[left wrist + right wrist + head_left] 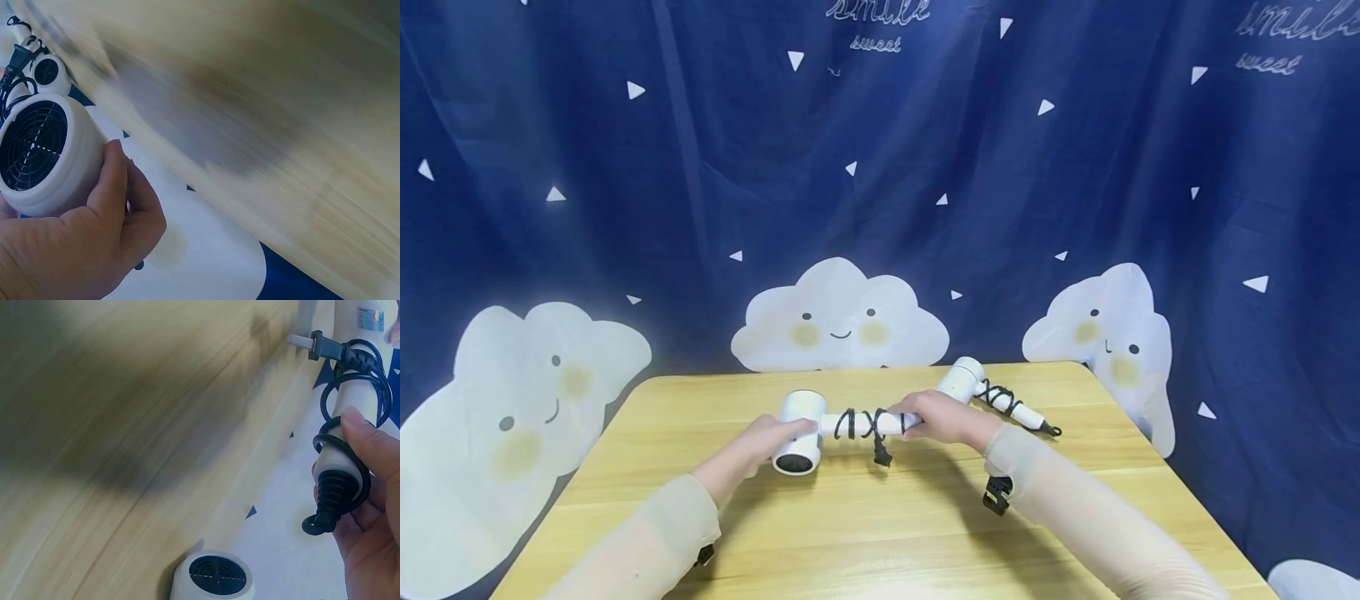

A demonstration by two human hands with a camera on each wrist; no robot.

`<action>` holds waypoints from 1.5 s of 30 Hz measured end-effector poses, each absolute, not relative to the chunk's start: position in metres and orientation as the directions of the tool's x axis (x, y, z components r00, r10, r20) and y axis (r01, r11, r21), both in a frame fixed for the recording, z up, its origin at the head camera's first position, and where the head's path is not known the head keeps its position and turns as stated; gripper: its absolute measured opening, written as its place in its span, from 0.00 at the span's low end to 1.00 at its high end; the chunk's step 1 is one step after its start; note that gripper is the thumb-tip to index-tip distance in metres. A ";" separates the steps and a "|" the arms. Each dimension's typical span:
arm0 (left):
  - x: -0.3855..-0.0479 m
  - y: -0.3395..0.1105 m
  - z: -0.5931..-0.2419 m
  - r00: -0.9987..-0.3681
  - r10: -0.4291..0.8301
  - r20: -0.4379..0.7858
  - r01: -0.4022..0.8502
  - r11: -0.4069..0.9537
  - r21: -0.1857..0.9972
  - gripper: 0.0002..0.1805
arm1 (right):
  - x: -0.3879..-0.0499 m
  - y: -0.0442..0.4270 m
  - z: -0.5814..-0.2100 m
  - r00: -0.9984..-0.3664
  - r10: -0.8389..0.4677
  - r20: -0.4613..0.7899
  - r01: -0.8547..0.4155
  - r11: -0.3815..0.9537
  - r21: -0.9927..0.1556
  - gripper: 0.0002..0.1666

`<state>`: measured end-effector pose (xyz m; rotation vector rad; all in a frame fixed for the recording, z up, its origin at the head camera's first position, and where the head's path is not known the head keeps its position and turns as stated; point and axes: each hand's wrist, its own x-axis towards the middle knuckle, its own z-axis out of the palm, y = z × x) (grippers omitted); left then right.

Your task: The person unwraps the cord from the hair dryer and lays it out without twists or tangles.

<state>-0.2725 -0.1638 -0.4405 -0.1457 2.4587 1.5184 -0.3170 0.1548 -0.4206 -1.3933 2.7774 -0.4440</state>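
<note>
A white hair dryer (805, 407) is held between both hands, its handle pointing right and its round black grille (32, 147) facing the near side. The left hand (766, 442) grips the dryer's head; in the left wrist view the left hand (94, 231) has its thumb and fingers around the white housing. The right hand (943, 417) pinches the end of the handle, seen with the right hand (378, 469) in the right wrist view. A black cord (353, 456) is wound round the handle, and its two-pin plug (882, 454) hangs below.
A second white hair dryer (961, 380) lies at the table's back right, behind the right hand, with a black cord wound on its handle (1011, 407). The wooden table (850, 533) ends at a blue curtain (865, 125) with white clouds and triangles.
</note>
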 end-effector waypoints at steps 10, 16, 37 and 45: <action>-0.271 -0.158 -0.444 -0.960 0.046 -0.275 -0.231 0.417 0.879 0.31 | -0.319 0.164 -0.422 -0.608 -0.784 0.125 -0.780 0.562 -0.275 0.31; -0.271 -0.154 -0.447 -0.959 0.056 -0.279 -0.238 0.382 0.893 0.29 | -0.318 0.166 -0.420 -0.623 -0.775 0.109 -0.766 0.576 -0.285 0.30; -0.271 -0.149 -0.449 -0.954 0.068 -0.293 -0.253 0.342 0.905 0.28 | -0.308 0.166 -0.416 -0.706 -0.703 0.090 -0.688 0.649 -0.326 0.30; -0.269 -0.149 -0.447 -0.951 0.083 -0.299 -0.253 0.350 0.902 0.30 | -0.306 0.163 -0.414 -0.708 -0.698 0.104 -0.687 0.649 -0.326 0.30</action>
